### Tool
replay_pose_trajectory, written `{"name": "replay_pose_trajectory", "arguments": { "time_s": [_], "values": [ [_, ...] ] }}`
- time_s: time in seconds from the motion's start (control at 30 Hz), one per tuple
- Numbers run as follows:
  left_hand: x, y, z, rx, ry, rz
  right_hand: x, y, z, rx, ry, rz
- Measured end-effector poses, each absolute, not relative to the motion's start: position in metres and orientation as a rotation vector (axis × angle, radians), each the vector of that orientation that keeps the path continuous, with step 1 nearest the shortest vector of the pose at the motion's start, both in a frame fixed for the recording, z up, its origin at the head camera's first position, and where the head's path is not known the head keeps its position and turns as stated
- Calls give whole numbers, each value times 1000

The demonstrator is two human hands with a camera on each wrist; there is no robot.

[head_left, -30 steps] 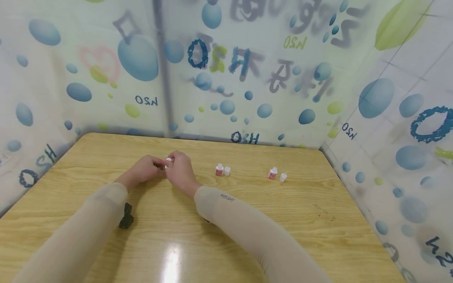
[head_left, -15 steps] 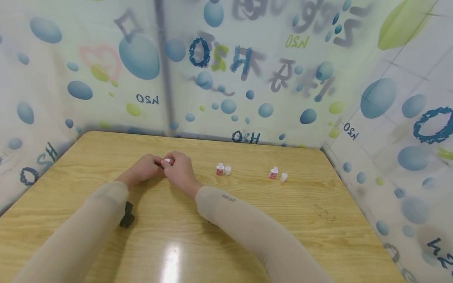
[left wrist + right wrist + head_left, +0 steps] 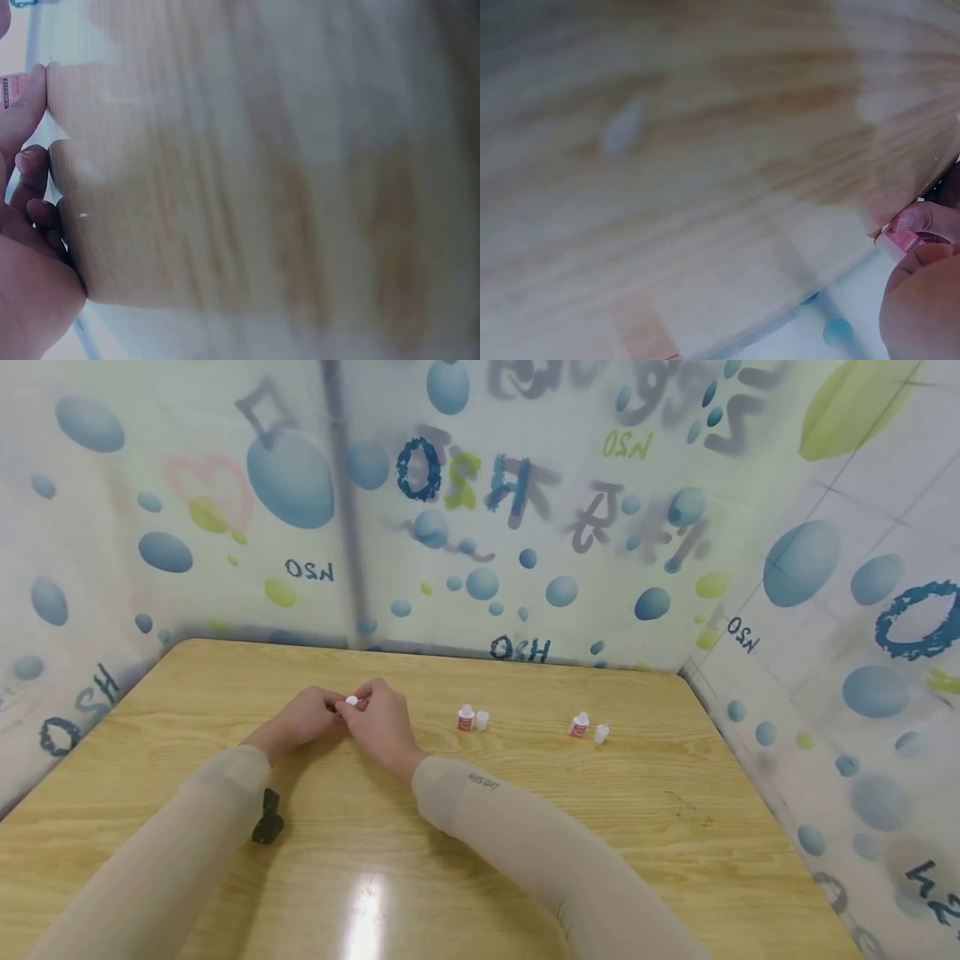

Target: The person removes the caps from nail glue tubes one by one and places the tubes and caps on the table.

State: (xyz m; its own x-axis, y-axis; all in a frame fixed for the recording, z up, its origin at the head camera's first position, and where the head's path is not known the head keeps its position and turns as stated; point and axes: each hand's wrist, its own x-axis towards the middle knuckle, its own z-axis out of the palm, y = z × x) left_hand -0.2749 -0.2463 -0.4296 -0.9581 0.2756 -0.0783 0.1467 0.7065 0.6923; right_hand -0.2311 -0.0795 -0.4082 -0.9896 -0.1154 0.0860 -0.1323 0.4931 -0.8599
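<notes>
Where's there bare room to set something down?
The widest free patch of table lies right of the right sleeve, nearer than the right bottle. Another: between right sleeve and left sleeve, beside the black object. It's crowded where left hand and right hand meet around a small bottle, and by the middle bottle.

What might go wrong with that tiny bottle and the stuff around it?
The tiny bottle might slip: it's small, held between the left hand and right hand. A sideways swing might topple the middle bottle and the white piece beside it. The left sleeve might nudge the dark object next to it.
</notes>
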Motion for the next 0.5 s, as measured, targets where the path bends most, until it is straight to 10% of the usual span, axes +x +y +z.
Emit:
{"name": "replay_pose_trajectory", "arguments": {
  "time_s": [0.5],
  "values": [
    [-275, -246, -430, 371, 2705, 1121, -235, -76, -408, 400, -2732, 1365]
  ]
}}
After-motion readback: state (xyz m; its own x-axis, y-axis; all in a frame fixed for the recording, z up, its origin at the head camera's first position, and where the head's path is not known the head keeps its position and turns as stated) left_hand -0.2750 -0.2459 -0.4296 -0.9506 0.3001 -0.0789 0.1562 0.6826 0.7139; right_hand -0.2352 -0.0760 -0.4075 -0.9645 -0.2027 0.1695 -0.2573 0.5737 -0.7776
